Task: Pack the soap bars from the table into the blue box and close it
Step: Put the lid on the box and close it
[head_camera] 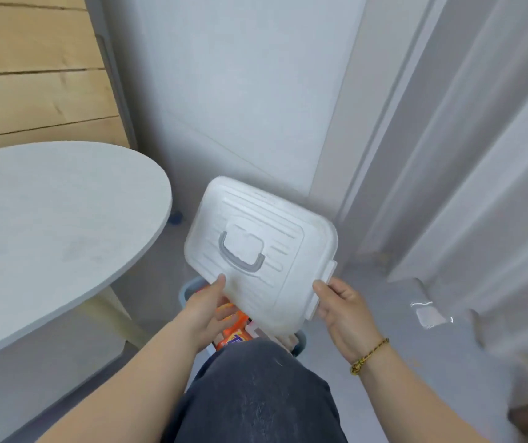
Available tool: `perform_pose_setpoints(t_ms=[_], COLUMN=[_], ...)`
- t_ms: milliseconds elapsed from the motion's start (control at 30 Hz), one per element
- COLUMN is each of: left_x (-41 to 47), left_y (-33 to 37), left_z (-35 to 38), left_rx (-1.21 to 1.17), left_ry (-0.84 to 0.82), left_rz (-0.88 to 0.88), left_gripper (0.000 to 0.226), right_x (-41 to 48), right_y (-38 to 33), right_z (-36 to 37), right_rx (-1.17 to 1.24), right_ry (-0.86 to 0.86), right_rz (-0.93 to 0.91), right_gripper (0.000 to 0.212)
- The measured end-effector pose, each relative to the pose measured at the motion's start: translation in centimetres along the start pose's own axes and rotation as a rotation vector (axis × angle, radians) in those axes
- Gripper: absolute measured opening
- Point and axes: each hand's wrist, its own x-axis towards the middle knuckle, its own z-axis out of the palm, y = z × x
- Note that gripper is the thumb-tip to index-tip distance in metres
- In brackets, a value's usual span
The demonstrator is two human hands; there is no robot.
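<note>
I hold a white translucent lid [266, 247] with a grey handle tilted above the blue box [189, 287], which stands on the floor in front of my knee. My left hand [206, 306] grips the lid's near left edge, thumb on top. My right hand [342, 310] grips its right edge beside the latch tab. Under the lid an orange soap bar [234, 330] shows inside the box. Only bits of the box's blue rim are visible; the lid and my knee hide the rest.
A round grey table [51, 225] stands to the left, its top bare. My knee in dark trousers [256, 385] is just in front of the box. White wall and door panels rise behind and to the right. A small blue object [175, 217] lies under the table's edge.
</note>
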Motion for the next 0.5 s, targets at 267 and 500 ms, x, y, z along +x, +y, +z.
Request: perform_pose_setpoints(t_ms=[267,500], left_x=[6.5,7.8], left_y=[-3.5,-6.2], left_z=[-4.2,-5.0], left_rx=[0.096,0.308], left_ry=[0.164,0.325], left_rz=[-0.037,-0.018], left_gripper=[0.037,0.03], right_x=[2.4,2.9], right_y=[9.6,14.3], right_z=[-1.0,-3.7], right_rx=[0.058,-0.091], right_ry=[-0.067,-0.069], right_rz=[0.349,0.595], right_gripper=[0.018,0.014])
